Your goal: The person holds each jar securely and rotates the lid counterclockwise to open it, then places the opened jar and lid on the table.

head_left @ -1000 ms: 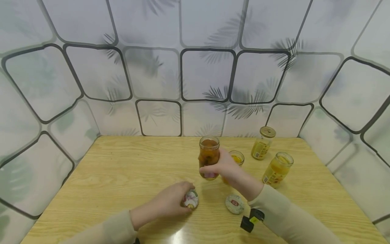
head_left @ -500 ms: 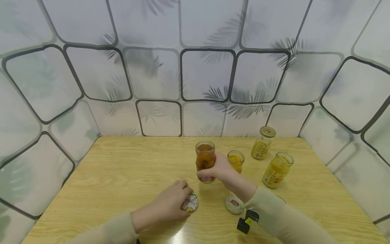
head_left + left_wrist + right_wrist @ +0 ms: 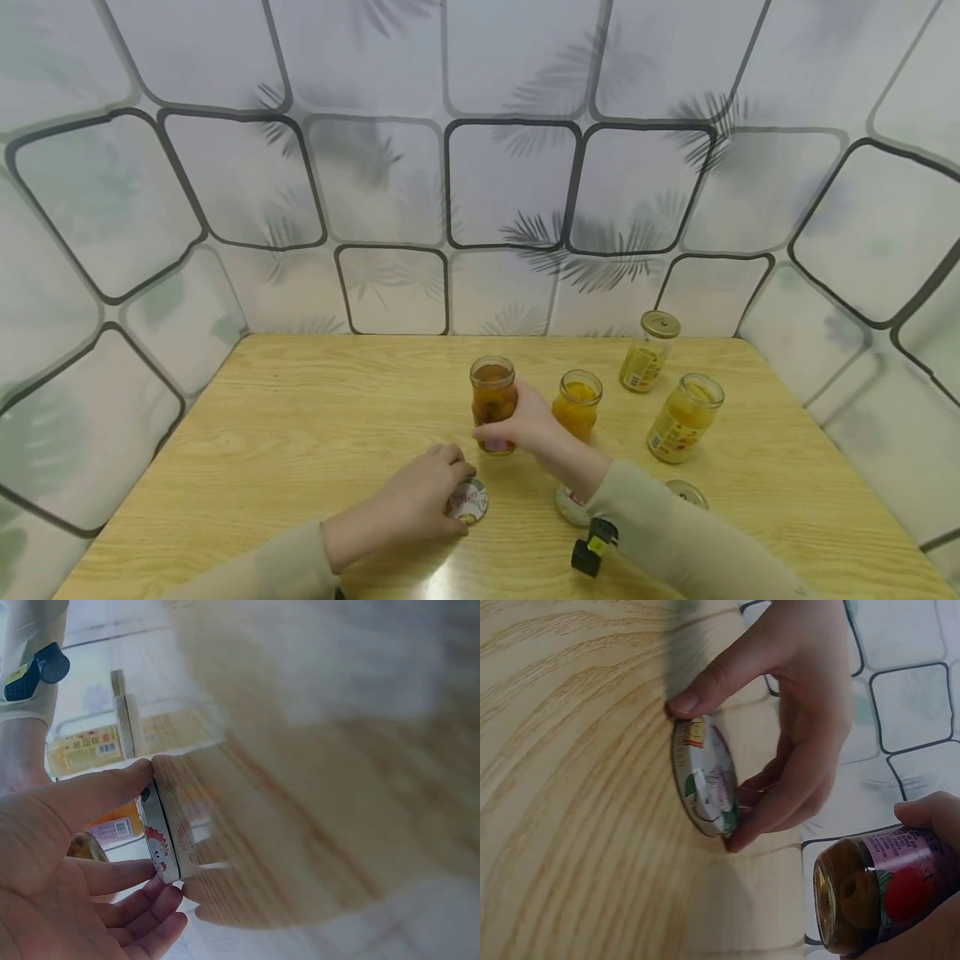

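L hand (image 3: 423,500): printed jar lid (image 3: 468,502) was pinched at rim, on tbl (image 3: 300,417) | R hand (image 3: 532,425): open amber jar (image 3: 492,398) w/ purple label was gripped upright, beyond lid, L of yellow jar (image 3: 576,410).

Head view: the right sleeve (image 3: 675,529) covers part of the patterned lid (image 3: 572,506) and part of the gold lid (image 3: 687,492); the right hand (image 3: 528,423) and wrist conceal the lower part of the orange-filled jar (image 3: 577,404). That sleeve and the left sleeve (image 3: 288,558) are cut off below. The left hand (image 3: 427,496) obscures one side of the gripped lid (image 3: 468,502). Left wrist view: the table (image 3: 315,825) is blurred. Right wrist view: the right hand, cut off by the edge, hides part of the pink label (image 3: 896,851) on the amber jar (image 3: 492,393).
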A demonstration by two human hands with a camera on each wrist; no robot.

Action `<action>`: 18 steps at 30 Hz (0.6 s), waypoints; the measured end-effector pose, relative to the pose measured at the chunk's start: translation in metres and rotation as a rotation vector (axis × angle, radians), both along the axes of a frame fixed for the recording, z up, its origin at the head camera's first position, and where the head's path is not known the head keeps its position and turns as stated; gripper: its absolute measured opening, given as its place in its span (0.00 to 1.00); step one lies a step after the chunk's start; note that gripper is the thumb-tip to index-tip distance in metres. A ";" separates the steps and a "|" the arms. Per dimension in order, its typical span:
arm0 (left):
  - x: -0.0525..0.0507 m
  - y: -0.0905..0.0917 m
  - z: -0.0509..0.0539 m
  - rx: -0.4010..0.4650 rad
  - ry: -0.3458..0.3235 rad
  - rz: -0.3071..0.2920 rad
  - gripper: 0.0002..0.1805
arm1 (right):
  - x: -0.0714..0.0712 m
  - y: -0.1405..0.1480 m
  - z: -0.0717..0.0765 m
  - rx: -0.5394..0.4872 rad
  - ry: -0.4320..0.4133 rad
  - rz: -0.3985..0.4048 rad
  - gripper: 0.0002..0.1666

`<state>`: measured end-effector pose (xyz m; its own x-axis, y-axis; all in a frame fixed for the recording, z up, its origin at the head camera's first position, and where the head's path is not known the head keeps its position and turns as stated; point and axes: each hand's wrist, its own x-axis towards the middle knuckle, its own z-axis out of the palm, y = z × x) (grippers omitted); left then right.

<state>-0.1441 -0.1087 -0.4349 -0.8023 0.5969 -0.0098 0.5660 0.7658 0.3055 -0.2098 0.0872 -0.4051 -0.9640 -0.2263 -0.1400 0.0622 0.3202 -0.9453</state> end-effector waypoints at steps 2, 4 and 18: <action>0.000 0.000 0.000 -0.005 -0.005 0.004 0.39 | -0.001 -0.003 -0.005 0.004 0.004 -0.013 0.39; 0.000 0.000 0.000 -0.011 -0.006 0.004 0.40 | -0.002 -0.006 -0.010 0.006 0.016 -0.017 0.39; -0.001 0.002 0.003 -0.033 -0.003 0.012 0.40 | -0.014 -0.014 -0.033 0.090 0.085 -0.008 0.41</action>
